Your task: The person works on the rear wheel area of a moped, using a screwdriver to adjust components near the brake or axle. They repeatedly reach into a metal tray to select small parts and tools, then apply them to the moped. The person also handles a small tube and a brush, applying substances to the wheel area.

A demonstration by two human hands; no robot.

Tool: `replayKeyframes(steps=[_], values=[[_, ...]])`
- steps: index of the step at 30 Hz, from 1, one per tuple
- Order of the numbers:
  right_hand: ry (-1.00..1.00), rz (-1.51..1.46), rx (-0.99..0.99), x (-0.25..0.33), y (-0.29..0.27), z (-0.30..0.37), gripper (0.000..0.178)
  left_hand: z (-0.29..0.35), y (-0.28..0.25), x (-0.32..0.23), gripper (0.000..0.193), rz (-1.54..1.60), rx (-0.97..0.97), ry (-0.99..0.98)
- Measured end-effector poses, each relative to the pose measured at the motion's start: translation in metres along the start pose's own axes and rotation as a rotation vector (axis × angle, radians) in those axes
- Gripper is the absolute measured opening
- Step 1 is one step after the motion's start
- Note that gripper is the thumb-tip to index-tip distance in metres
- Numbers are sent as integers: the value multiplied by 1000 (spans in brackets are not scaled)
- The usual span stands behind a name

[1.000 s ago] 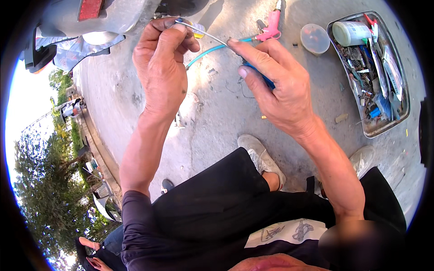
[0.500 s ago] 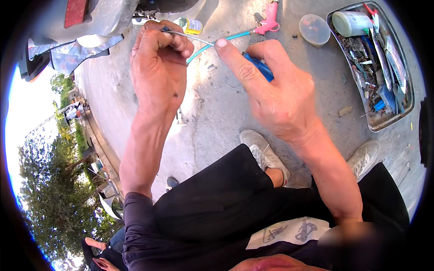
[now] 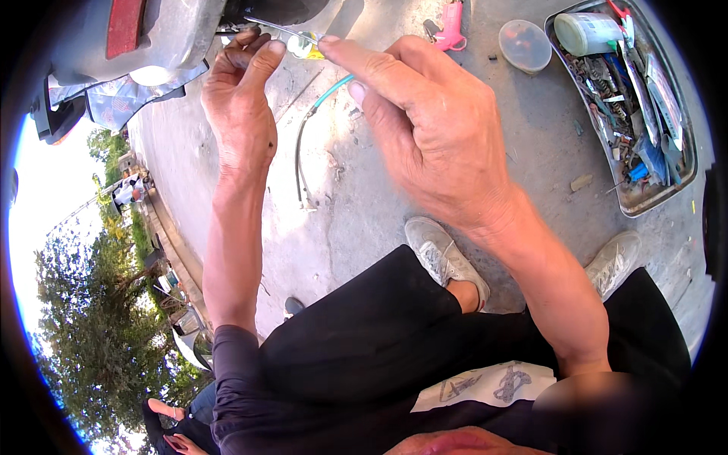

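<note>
My right hand point(image 3: 447, 136) grips a screwdriver, its index finger stretched along the thin metal shaft point(image 3: 284, 30). The blue handle is hidden inside the fist now. The shaft points left, and its tip reaches past the fingers of my left hand point(image 3: 239, 114), beside the grey vehicle bumper point(image 3: 173, 42). There the left thumb and fingertips are drawn together below the shaft; whatever they pinch is too small or hidden to name. Behind the shaft a yellow-labelled bottle point(image 3: 313, 51) shows in part.
A pink air gun point(image 3: 450, 29) and a teal hose point(image 3: 331, 92) lie on the concrete. To the right are a round translucent tub point(image 3: 525, 45) and a metal tray point(image 3: 635, 208) of small parts, holding a white jar point(image 3: 585, 34). Another person point(image 3: 199, 425) is at lower left.
Both hands have moved up and left toward the bumper, the screwdriver shaft going with them. The blue handle has gone out of sight as my right hand turned.
</note>
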State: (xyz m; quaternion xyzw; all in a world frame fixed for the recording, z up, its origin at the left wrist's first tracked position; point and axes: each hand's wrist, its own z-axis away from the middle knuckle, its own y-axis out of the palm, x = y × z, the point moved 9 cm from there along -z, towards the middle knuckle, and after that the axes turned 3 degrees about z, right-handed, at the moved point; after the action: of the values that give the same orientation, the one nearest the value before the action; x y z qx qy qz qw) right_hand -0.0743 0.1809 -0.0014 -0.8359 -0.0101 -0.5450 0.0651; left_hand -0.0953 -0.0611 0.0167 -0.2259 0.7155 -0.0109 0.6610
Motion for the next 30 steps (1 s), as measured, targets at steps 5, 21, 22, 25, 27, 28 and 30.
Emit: replayKeyframes(steps=[5, 21, 22, 25, 27, 28, 30], values=[[-31, -6, -7, -1, -2, -7, 41, -19, -5, -36, 33, 190, -64, 144], [-29, 1, -4, 0, -4, -6, 41, -20, 8, -42, 40, 258, -20, 203], [-24, 2, 7, 0, -3, -6, 41, -19, 9, -43, 41, 257, -19, 200], [-30, 12, -6, 2, -5, -7, 41, -18, 12, -45, 44, 254, -17, 197], [-34, 7, -16, 2, -5, -6, 42, -18, 15, -46, 46, 249, -17, 190], [-37, 4, -21, 2, -5, -6, 42, -17, 17, -46, 47, 246, -15, 185], [-32, 2, -17, 2, -5, -6, 43, -15, 23, -48, 50, 239, -16, 171]])
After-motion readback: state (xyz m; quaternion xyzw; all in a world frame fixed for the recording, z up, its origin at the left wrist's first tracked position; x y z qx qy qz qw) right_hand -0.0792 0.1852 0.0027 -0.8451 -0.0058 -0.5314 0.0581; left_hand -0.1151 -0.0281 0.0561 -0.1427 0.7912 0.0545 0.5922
